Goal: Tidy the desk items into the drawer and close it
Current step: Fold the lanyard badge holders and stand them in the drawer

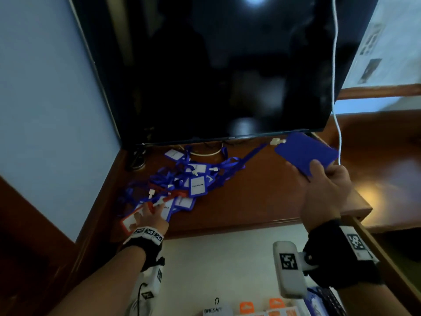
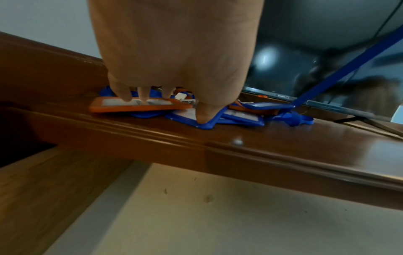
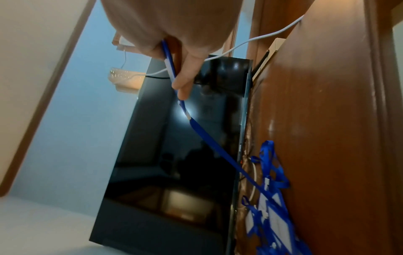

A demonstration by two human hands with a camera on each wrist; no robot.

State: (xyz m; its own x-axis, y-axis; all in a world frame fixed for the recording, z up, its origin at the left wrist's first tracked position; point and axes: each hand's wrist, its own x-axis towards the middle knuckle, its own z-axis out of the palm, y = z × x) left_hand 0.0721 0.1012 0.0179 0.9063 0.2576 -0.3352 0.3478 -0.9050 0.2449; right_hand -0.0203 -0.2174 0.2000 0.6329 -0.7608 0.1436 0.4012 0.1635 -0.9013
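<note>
A tangled pile of blue badge holders and lanyards (image 1: 186, 183) lies on the wooden desk (image 1: 262, 197) in front of the screen. My left hand (image 1: 150, 210) presses on the pile's near end: its fingertips rest on an orange badge holder (image 2: 130, 107) and its thumb on a blue-framed one (image 2: 185, 115). My right hand (image 1: 319, 176) grips a blue badge holder (image 1: 305, 153), lifted above the desk's right part. The lifted holder's blue lanyard (image 1: 250, 153) stretches taut back to the pile. The drawer (image 1: 216, 258) stands open below the desk edge.
A large dark screen (image 1: 227, 65) stands at the back of the desk. A white cable (image 1: 335, 87) hangs along its right side. The drawer's near end holds orange packets (image 1: 247, 307) and a white item (image 1: 214, 310). Its wooden side wall (image 1: 382, 252) runs along the right.
</note>
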